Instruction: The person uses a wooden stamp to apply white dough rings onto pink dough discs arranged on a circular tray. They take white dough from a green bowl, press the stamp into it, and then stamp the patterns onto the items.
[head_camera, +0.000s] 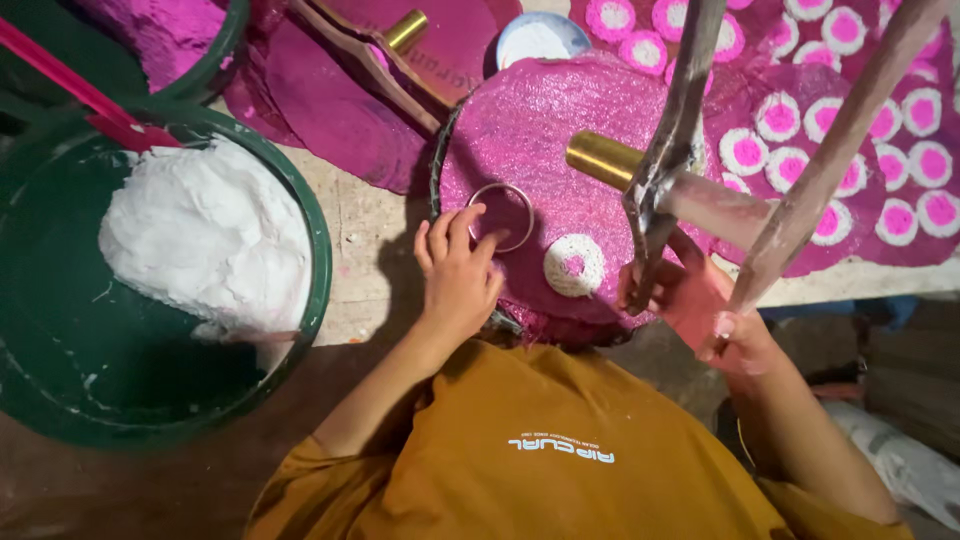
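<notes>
The left hand has its fingertips pressed on the lower left rim of a thin metal ring; the fingers are spread and resting, not closed around it. The ring lies flat on a round magenta glittery pad in the middle of the frame. It looks stiff, light and smooth, so it would likely slide under a push and is best pinched across the rim from above.

The right hand, stained pink, at the lower right of the pad, is closed on the lower ends of a long pair of metal tongs that rise to the top edge of the frame. Their jaws clamp a pale rod tipped with a brass cylinder, which hangs just above the pad to the right of the ring.

Just below the ring and beside it sits a small white disc with a pink centre; it looks soft and crumbly. Many like discs lie in rows at the upper right. At the left a green tub holds a lump of white paste.
</notes>
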